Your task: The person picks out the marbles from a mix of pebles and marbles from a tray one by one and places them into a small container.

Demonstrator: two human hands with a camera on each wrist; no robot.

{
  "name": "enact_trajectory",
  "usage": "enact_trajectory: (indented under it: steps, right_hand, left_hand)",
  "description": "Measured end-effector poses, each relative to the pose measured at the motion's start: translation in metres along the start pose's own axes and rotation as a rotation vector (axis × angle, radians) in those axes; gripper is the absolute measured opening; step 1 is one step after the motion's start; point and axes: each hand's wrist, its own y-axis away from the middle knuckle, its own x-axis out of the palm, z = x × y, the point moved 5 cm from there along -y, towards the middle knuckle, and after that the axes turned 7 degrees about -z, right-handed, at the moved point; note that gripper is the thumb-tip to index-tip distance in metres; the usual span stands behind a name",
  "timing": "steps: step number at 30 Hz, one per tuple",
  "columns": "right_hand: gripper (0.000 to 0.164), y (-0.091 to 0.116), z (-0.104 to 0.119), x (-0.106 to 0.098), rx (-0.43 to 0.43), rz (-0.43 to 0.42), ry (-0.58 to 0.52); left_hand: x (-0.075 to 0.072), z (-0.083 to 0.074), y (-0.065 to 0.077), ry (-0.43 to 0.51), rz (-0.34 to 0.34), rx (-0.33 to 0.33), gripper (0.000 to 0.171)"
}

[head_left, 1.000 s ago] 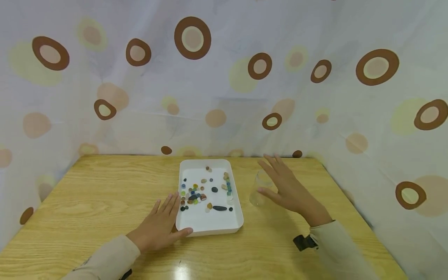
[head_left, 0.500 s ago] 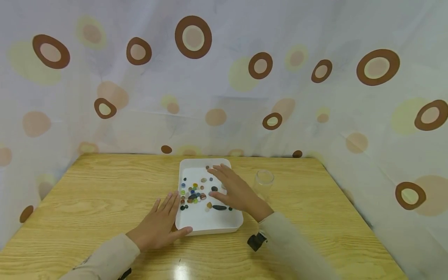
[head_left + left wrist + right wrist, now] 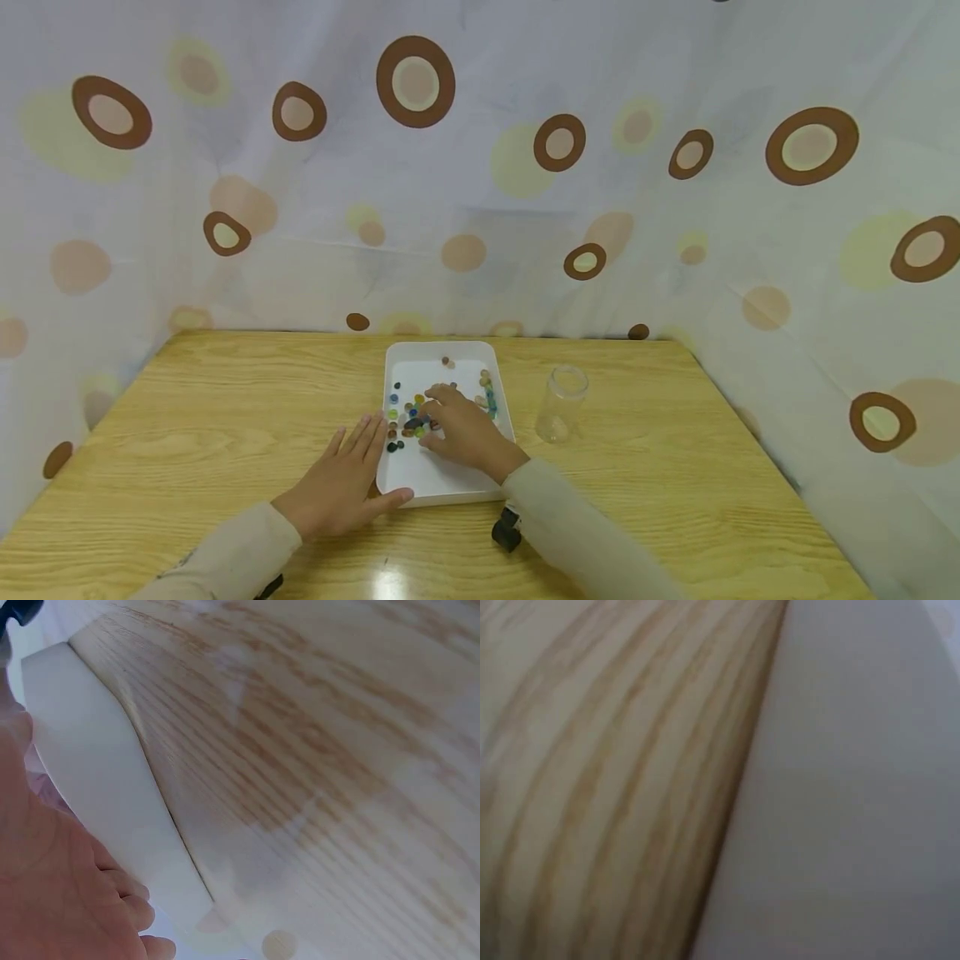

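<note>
A white rectangular tray (image 3: 435, 477) lies on the wooden table, with small coloured stones and beads (image 3: 408, 408) scattered inside it. My left hand (image 3: 341, 483) rests along the tray's left side, fingers straight and thumb over the near rim. In the left wrist view, the palm (image 3: 52, 885) lies against the tray's outer wall (image 3: 112, 765). Over the middle of the tray, my right hand (image 3: 468, 433) reaches down with thumb and fingers apart, fingertips right at the cluster of stones. It covers several of them. The right wrist view has only the tray wall (image 3: 840, 795) and table, no hand.
A clear glass tumbler (image 3: 561, 408) stands on the table (image 3: 660, 467) just right of the tray, near the right forearm. Behind and on both sides hangs a white curtain (image 3: 480, 208) with brown and beige ring patterns.
My right hand has moved left from beside the glass, over the tray's right side, and down to the stones. The left hand has stayed at the tray's left edge.
</note>
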Motion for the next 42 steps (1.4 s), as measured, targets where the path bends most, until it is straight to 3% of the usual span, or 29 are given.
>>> enact_trajectory:
  steps: [16,31,36,42]
  right_hand:
    - [0.016,-0.008,0.005,0.010,-0.015,0.015,0.085]
    - [0.013,-0.009,0.006,0.014,0.008,0.049,0.066]
    - [0.010,-0.006,0.006,0.003,-0.047,0.000,0.095]
    - [0.011,0.001,0.001,-0.025,-0.076,-0.047,0.071]
  left_hand:
    - [0.004,0.005,-0.002,-0.046,-0.006,0.005,0.102]
    - [0.000,0.005,0.001,-0.021,0.003,-0.003,0.101]
    - [-0.002,0.004,0.000,-0.033,-0.005,0.008,0.100]
    - [-0.005,0.000,-0.001,-0.045,0.016,0.008,0.101]
